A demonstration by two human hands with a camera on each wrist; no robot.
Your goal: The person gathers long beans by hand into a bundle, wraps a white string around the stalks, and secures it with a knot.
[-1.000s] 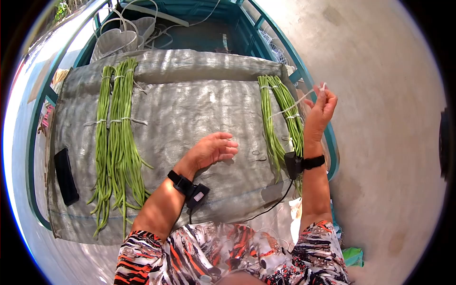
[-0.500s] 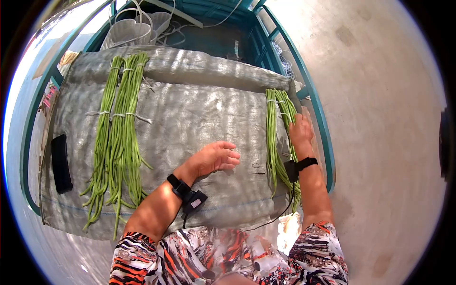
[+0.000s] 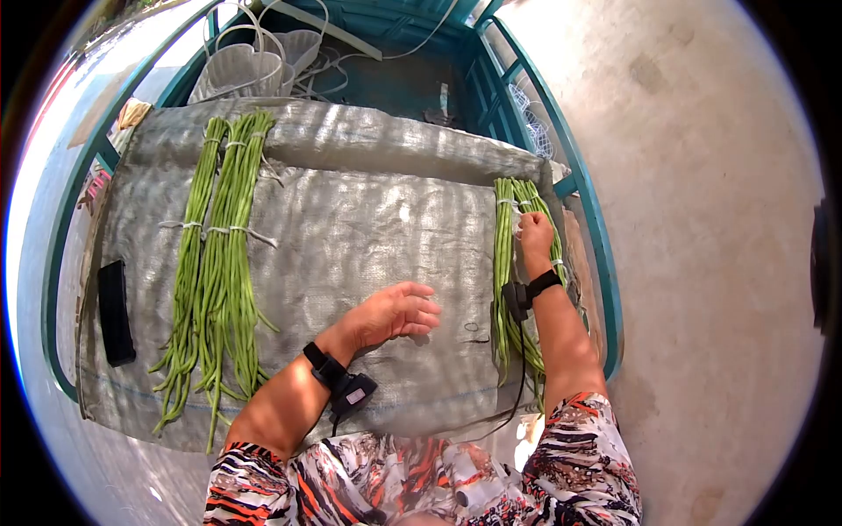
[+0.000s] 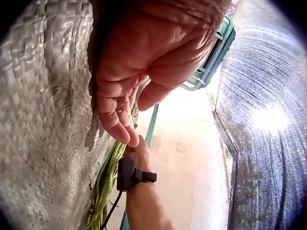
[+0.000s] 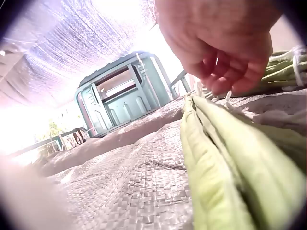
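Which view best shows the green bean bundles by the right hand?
The head view: it shows those bean bundles lengthwise, though the right hand hides part. The left wrist view shows a strip beyond the left hand; the right wrist view, close-ups cut by the frame edge.

The head view looks down on the woven sheet [image 3: 360, 245]; the left wrist's faces the sheet's right edge, the right wrist's its far edge (very near the beans [image 5: 254, 158]). All three share the right hand [image 3: 537, 237].
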